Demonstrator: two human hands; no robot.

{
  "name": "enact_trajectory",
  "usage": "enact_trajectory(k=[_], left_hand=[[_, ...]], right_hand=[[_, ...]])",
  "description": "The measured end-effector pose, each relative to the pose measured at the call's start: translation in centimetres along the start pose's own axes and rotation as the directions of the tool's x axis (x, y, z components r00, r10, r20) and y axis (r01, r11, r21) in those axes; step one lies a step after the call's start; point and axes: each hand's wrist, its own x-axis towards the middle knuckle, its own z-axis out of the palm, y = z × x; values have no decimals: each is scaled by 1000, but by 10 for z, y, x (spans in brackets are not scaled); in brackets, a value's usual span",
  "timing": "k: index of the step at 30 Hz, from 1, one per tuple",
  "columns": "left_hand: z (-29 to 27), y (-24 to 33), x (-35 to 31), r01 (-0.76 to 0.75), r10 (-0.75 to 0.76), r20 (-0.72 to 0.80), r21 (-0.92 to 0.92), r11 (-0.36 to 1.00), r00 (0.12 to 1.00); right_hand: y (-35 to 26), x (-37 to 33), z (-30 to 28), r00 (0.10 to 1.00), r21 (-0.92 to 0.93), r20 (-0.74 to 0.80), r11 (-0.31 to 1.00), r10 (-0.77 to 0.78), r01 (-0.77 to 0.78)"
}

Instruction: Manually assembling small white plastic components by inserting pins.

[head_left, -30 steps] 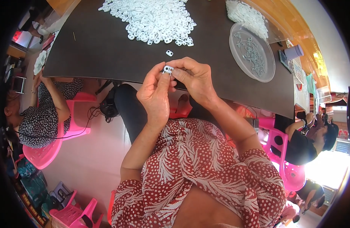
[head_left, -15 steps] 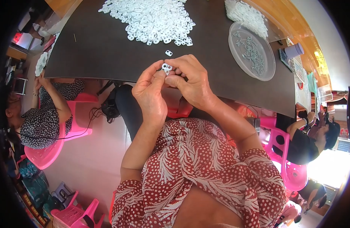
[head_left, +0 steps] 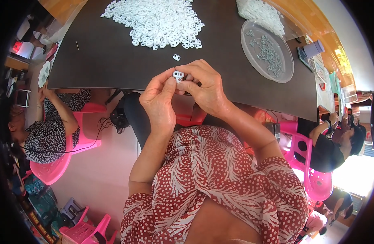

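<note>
Between my fingertips, just over the table's near edge, is a small white two-holed plastic piece (head_left: pixel 178 75), with what looks like a second white part below it. My left hand (head_left: pixel 159 97) pinches it from the left with thumb and forefinger. From the right, my right hand (head_left: pixel 205 85) closes on the same piece, its lower fingers curled and partly hidden. A single loose white piece (head_left: pixel 176 57) lies on the table beyond my fingers. Farther off spreads a large heap of similar white pieces (head_left: pixel 158 24).
A round clear tray (head_left: pixel 249 61) with small grey-green parts stands at the right, near a bag of white pieces (head_left: pixel 262 16). A thin stick (head_left: pixel 77 45) lies on the dark table (head_left: pixel 101 61). People sit on pink chairs (head_left: pixel 53 166) at both sides.
The held white piece has turned slightly and sits a little lower between my fingers. Both hands keep their pinch. The view has shifted slightly.
</note>
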Motion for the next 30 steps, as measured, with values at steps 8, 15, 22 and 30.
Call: enact_trajectory(k=[8, 15, 22, 30], left_hand=[[1, 6, -1, -11, 10, 31, 41, 999, 999], [0, 4, -1, -55, 54, 68, 22, 998, 996], [-2, -1, -3, -149, 148, 83, 6, 989, 986], [-2, -2, -9, -195, 190, 83, 63, 979, 978]], right_hand=[[-4, -2, -3, 1000, 33, -7, 999, 27, -27], [-2, -5, 2, 995, 207, -34, 974, 99, -90], [-5, -8, 5, 995, 254, -77, 966, 65, -44], [1, -15, 2, 996, 215, -59, 973, -74, 85]])
